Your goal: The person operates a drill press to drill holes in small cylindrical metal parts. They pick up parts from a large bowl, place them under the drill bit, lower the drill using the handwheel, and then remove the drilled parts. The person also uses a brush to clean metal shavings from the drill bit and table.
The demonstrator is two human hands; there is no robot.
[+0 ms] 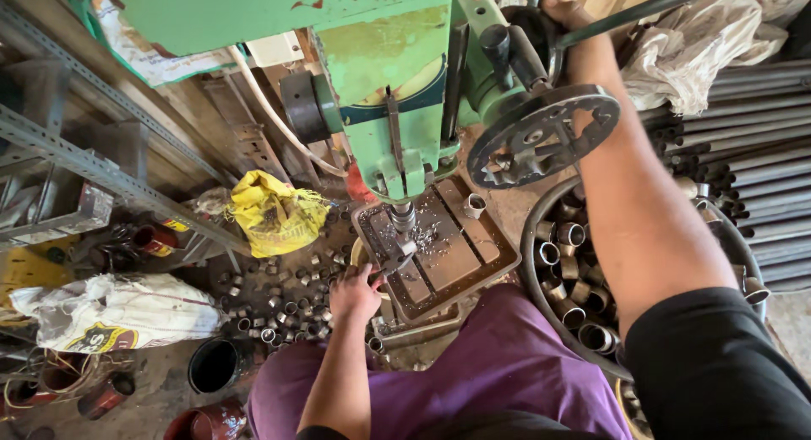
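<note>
A green drill press is seen from above, and its slotted table serves as the landmark. At the table's left edge, pliers are gripped by the left hand, under the chuck. Above and right of the table, a lever is grasped by the right hand. Right of the table, a basin of short metal rings is placed; left of it, loose rings are scattered on the floor.

Yellow bag, probably crumpled plastic.
</note>
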